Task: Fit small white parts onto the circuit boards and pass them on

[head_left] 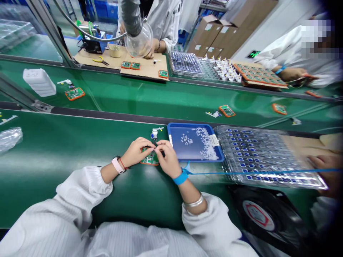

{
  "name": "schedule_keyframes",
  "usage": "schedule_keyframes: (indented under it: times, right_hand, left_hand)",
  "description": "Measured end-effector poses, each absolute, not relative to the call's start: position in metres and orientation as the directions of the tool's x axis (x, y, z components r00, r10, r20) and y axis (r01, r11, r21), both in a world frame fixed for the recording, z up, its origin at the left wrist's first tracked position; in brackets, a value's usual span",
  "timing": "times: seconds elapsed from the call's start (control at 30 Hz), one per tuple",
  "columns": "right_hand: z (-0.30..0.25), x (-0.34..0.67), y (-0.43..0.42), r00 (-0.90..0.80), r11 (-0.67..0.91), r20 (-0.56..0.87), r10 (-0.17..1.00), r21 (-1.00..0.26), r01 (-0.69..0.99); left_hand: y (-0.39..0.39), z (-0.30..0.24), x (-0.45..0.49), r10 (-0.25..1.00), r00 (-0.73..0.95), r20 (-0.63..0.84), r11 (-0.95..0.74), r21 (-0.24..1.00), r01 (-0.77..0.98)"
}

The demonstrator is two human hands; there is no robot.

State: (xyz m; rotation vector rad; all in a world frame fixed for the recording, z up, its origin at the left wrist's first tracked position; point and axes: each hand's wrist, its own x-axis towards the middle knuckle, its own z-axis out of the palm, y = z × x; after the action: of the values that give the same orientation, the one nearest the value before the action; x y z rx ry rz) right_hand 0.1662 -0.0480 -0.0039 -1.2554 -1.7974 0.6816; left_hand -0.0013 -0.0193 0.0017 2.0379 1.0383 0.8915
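My left hand (136,152) and my right hand (167,159) meet over a green circuit board with an orange edge (150,160), on the green belt (66,171). Their fingertips pinch a small dark part at the board's upper edge. The hands hide most of the board. A small white and blue connector piece (154,134) lies just beyond my fingers. A blue strap (180,176) circles my right wrist, its cord running right. A pink watch (117,165) sits on my left wrist.
To my right lie a blue tray of small white parts (194,142) and a clear blister tray of blue-and-silver parts (268,157), with a person's hand (324,167) at its far end. A round black fan (257,214) sits lower right. Beyond, a second belt carries more boards.
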Motion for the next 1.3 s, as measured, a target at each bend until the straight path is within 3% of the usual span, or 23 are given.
schedule_keyframes:
  times: [0.2, 0.73, 1.13, 1.3]
  right_hand:
    - [-0.017, 0.159, -0.050, -0.083, 0.277, 0.268, 0.960, -0.858, 0.432]
    - [-0.021, 0.165, -0.051, -0.195, 0.293, 0.223, 0.955, -0.813, 0.504]
    - [-0.025, 0.165, -0.046, -0.159, 0.262, 0.210, 0.965, -0.814, 0.518]
    - [-0.024, 0.158, -0.049, -0.148, 0.280, 0.239, 0.960, -0.771, 0.572]
  left_hand:
    - [-0.018, -0.001, -0.004, 0.857, 0.467, 0.219, -0.426, 0.812, 0.399]
    - [-0.016, 0.000, -0.003, 0.854, 0.497, 0.154, -0.398, 0.809, 0.433]
    - [-0.007, 0.008, 0.002, 0.872, 0.489, -0.026, -0.281, 0.790, 0.545]
    - [-0.009, 0.009, 0.002, 0.884, 0.466, -0.029, -0.272, 0.779, 0.565]
